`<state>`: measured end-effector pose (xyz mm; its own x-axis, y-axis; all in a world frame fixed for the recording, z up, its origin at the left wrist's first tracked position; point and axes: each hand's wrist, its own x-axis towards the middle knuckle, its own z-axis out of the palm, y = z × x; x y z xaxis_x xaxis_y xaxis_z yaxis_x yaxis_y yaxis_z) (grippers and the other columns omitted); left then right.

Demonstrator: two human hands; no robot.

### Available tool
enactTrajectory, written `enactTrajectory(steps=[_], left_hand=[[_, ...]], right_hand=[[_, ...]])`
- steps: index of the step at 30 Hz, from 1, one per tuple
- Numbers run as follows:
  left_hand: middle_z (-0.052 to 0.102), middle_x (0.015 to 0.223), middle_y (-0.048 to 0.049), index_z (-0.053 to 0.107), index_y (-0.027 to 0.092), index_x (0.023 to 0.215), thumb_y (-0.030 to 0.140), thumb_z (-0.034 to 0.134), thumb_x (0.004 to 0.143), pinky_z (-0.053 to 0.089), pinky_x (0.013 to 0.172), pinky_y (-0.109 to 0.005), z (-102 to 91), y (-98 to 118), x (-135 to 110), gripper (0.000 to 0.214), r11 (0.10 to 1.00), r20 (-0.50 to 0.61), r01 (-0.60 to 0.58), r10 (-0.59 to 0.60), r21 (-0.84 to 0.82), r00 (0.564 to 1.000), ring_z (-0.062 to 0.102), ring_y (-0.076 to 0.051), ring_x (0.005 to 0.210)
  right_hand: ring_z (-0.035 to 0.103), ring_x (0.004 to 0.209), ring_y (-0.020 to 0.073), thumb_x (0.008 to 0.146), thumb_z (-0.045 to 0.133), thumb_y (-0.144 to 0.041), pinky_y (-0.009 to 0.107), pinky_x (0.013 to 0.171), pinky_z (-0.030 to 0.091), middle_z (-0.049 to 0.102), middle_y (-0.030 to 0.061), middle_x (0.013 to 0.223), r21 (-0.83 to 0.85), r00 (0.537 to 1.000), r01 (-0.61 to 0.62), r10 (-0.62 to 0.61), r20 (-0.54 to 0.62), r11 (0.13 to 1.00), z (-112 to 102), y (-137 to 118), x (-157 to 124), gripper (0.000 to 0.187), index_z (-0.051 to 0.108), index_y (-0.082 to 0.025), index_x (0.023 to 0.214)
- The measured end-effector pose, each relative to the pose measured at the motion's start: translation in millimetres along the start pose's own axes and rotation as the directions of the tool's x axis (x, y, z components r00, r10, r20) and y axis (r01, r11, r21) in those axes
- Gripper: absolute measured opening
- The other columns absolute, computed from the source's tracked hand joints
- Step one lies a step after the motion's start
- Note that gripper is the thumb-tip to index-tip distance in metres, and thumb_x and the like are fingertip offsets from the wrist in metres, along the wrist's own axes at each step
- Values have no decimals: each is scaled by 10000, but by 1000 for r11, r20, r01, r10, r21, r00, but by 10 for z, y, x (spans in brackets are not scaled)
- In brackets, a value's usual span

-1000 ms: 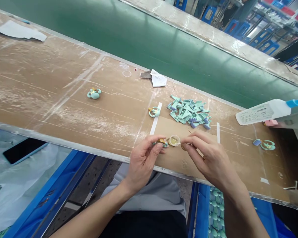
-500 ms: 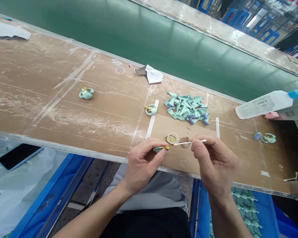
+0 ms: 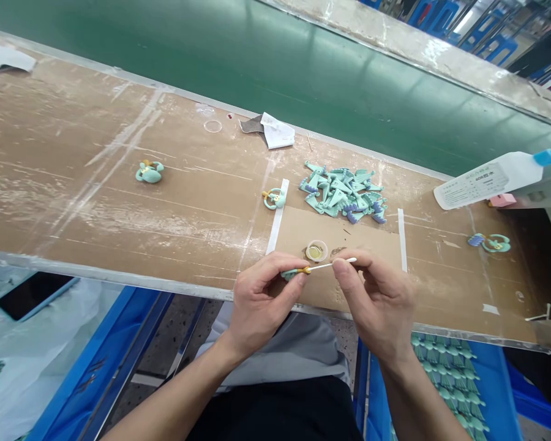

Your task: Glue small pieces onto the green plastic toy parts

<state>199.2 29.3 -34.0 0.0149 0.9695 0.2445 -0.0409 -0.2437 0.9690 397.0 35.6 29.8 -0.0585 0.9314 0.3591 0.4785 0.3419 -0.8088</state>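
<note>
Between the thumb and fingers of my left hand (image 3: pixel 269 300) is a small teal and yellow plastic figure part (image 3: pixel 296 272), mostly covered by the fingers. My right hand (image 3: pixel 376 297) pinches a white cotton swab (image 3: pixel 324 266), whose left end meets the yellow end of the part. Just beyond the swab stands a small clear cup (image 3: pixel 316 250) with yellowish liquid in it. Further back lies a heap of teal and purple plastic pieces (image 3: pixel 344 191). Left of the heap, a teal ring-shaped figure (image 3: pixel 274 198) rests by a tape strip.
A white bottle with a blue tip (image 3: pixel 491 179) leans at the right. Other teal figures lie at left (image 3: pixel 150 172) and right (image 3: pixel 490 242). Crumpled paper (image 3: pixel 278 131) sits near the green wall (image 3: pixel 211 55). Below the table edge are a phone (image 3: pixel 37 295) and a blue crate of teal parts (image 3: pixel 491 380).
My right hand has moved left, bringing the swab from beside the cup to the yellow end of the part. My left hand keeps its pinch. The view has shifted slightly.
</note>
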Motion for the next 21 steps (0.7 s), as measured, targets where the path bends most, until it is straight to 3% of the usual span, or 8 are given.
enactTrajectory(steps=[6, 10, 15, 21], left_hand=[[852, 1144, -41, 889, 273, 1182, 171, 821, 1113, 612, 953, -336, 1, 8, -2, 141, 1000, -3, 4, -4, 10, 1000, 798, -216, 1054], [855, 1151, -37, 893, 290, 1205, 176, 829, 1111, 613, 944, -339, 4, 6, -25, 161, 1000, -10, 19, -19, 23, 1000, 802, -219, 1048], [857, 1101, -6, 895, 320, 1189, 220, 837, 1113, 596, 814, -314, 17, 0, -53, 138, 996, -24, 94, -94, 0, 995, 807, -193, 940], [870, 1060, -4, 897, 316, 1180, 252, 840, 1111, 586, 729, -306, 17, -9, -72, 110, 991, -23, 132, -132, -5, 991, 791, -186, 850]], right_hand=[[615, 698, 130, 1099, 799, -121, 286, 653, 466, 765, -28, 879, -59, 997, 77, -77, 0, 995, -37, -77, 35, 140, 788, -235, 1018], [598, 671, 135, 1096, 799, -118, 292, 634, 464, 753, -27, 850, -65, 998, 63, -62, 28, 996, -78, -121, 57, 156, 785, -236, 995], [670, 747, 161, 1097, 802, -138, 301, 657, 482, 765, -19, 869, -67, 995, 45, -51, -85, 997, -70, -116, 26, 145, 795, -245, 1000], [597, 659, 142, 1096, 788, -143, 299, 614, 451, 716, -30, 804, -71, 996, 56, -61, -68, 996, -22, -98, 19, 140, 793, -235, 991]])
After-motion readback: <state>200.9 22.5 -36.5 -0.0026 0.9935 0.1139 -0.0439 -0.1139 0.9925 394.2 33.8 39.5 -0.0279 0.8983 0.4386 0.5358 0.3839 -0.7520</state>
